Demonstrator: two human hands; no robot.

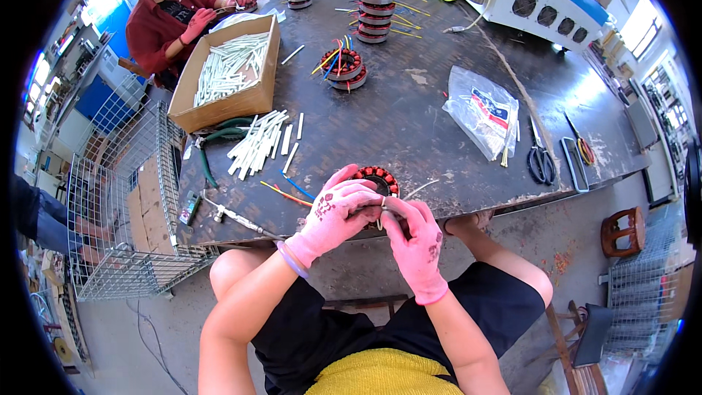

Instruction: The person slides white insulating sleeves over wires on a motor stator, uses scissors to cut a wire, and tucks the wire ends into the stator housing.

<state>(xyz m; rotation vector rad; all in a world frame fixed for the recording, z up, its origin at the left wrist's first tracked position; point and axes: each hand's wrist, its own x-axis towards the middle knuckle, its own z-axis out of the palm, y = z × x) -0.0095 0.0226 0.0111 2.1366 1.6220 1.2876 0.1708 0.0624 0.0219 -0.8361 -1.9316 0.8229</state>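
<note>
Both my hands wear pink gloves and meet at the table's near edge. A motor stator (pixel 380 174) with red-coated windings lies between them, its near side covered by fingers. My left hand (pixel 330 218) is closed on the stator's left and near side. Yellow, red and blue lead wires (pixel 292 192) stick out to the left from beneath that hand. At the stator's near rim, my right hand (pixel 417 245) pinches with thumb and fingers; what lies in the pinch is too small to make out. A thin whitish strand (pixel 422 188) projects beyond the right fingers.
Left on the table are white sleeves (pixel 257 145), green-handled pliers (pixel 219 133), a soldering iron (pixel 241 219) and a cardboard box (pixel 276 58). Stacked stators (pixel 375 4) stand farther back. A plastic bag (pixel 479 113) and scissors (pixel 541 163) lie right. A co-worker (pixel 164 25) sits far left.
</note>
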